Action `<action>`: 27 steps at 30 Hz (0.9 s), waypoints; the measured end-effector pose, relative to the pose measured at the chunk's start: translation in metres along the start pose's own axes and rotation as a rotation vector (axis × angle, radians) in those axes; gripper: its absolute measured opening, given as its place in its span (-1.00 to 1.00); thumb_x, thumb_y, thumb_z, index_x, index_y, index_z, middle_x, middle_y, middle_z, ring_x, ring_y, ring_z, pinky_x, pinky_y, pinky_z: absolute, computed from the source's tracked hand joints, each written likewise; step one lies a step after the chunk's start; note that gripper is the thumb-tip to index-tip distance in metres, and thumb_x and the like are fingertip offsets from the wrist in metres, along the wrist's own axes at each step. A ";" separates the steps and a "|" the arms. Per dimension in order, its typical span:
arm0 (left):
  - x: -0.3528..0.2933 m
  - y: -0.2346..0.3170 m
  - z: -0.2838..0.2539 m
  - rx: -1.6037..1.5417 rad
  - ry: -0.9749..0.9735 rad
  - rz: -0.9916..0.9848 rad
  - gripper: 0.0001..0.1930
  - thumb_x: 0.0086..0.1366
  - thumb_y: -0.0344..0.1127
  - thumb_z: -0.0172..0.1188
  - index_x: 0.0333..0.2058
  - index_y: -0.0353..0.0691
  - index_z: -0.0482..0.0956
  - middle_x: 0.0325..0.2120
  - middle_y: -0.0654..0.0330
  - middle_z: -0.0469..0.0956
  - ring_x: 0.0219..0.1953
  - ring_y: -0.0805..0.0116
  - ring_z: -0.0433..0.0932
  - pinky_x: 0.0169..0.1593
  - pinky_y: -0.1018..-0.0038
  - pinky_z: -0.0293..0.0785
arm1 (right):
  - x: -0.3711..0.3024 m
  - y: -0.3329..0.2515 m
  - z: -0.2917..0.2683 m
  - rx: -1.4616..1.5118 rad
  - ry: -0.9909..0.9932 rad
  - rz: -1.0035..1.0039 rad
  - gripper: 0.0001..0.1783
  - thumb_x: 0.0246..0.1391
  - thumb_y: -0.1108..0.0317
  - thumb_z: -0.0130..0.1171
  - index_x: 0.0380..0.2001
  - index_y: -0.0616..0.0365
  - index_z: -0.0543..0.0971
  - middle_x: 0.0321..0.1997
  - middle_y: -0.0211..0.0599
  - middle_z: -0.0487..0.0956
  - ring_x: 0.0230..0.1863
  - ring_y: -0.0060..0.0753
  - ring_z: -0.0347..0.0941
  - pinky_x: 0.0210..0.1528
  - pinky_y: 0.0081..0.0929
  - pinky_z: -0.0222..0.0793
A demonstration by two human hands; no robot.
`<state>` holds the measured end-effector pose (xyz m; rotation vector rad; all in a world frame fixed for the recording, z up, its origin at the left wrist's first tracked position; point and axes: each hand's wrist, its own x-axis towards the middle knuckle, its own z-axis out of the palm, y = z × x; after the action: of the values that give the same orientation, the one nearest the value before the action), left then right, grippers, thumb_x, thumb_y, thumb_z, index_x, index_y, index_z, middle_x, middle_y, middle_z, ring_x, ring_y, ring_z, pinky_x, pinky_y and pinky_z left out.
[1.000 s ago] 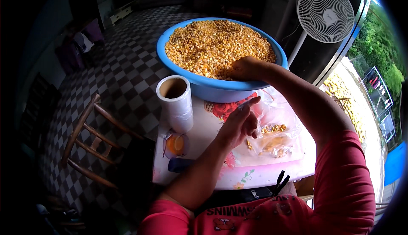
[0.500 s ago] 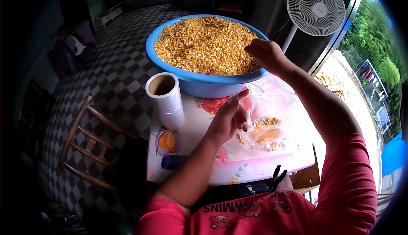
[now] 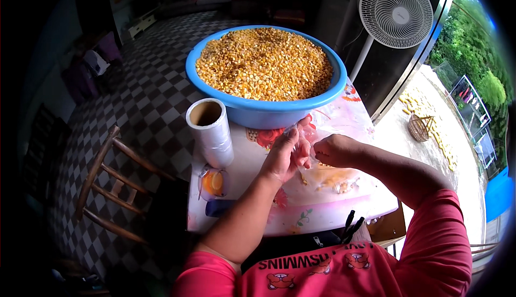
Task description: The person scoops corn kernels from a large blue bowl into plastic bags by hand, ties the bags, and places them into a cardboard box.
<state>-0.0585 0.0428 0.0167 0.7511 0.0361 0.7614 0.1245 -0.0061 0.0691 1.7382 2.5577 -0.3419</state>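
Observation:
A clear plastic bag (image 3: 339,175) lies on the flowered tabletop with yellow corn kernels inside. Its upper edge is gripped in my left hand (image 3: 286,154), whose fingers are bent around the film. Right beside it, over the bag's mouth, my right hand (image 3: 334,151) is closed in a loose fist, knuckles up. Whatever it holds is hidden by the fingers. Just beyond both hands stands a wide blue basin (image 3: 258,115), heaped with loose corn kernels (image 3: 263,63).
Left of my hands stands an upright roll of clear plastic bags (image 3: 212,141), with a cup holding something orange (image 3: 212,183) nearer me. A wooden chair (image 3: 99,176) is at the left. A white fan (image 3: 398,12) rises behind the basin's right. Outside, a basket (image 3: 419,127) sits near scattered corn.
My right hand has moved from the basin's right rim down and toward me, to the bag beside my left hand. My left hand stays at the bag.

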 end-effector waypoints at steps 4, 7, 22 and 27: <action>-0.001 0.000 0.001 -0.019 0.030 -0.015 -0.44 0.29 0.08 -0.04 0.13 -0.16 0.22 -0.66 0.30 0.37 -0.69 0.55 0.27 -0.53 0.53 0.37 | -0.007 0.008 -0.010 -0.179 -0.232 0.091 -0.86 -0.04 0.36 0.02 -0.49 0.17 0.53 -0.49 -0.13 0.54 -0.41 -0.07 0.51 -0.34 -0.23 0.43; -0.001 -0.001 0.003 -0.031 0.037 -0.024 -0.48 0.29 0.04 -0.03 0.11 -0.14 0.24 -0.65 0.31 0.36 -0.68 0.54 0.27 -0.54 0.54 0.36 | -0.023 0.024 -0.015 -0.337 -0.367 0.219 -0.86 -0.03 0.30 0.05 -0.44 0.06 0.56 -0.43 -0.17 0.56 -0.32 -0.11 0.51 -0.27 -0.27 0.40; 0.000 -0.003 -0.002 0.037 0.036 0.002 -0.39 0.29 0.09 -0.05 0.14 -0.23 0.17 -0.67 0.29 0.37 -0.72 0.55 0.29 -0.58 0.54 0.40 | 0.013 -0.031 -0.100 0.190 0.102 0.000 -0.90 0.02 0.43 0.04 -0.46 0.17 0.53 -0.51 -0.23 0.56 -0.43 -0.37 0.51 -0.34 -0.42 0.42; 0.004 -0.005 -0.005 0.028 -0.014 -0.009 -0.34 0.28 0.09 -0.02 0.16 -0.29 0.12 -0.67 0.27 0.40 -0.72 0.54 0.32 -0.58 0.54 0.43 | 0.082 0.008 -0.102 0.249 0.478 -0.091 -0.91 0.03 0.37 0.10 -0.45 0.14 0.53 -0.54 -0.28 0.53 -0.49 -0.43 0.48 -0.42 -0.42 0.39</action>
<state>-0.0538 0.0457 0.0112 0.7818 0.0376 0.7479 0.1107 0.0919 0.1555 1.9974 3.0455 -0.2861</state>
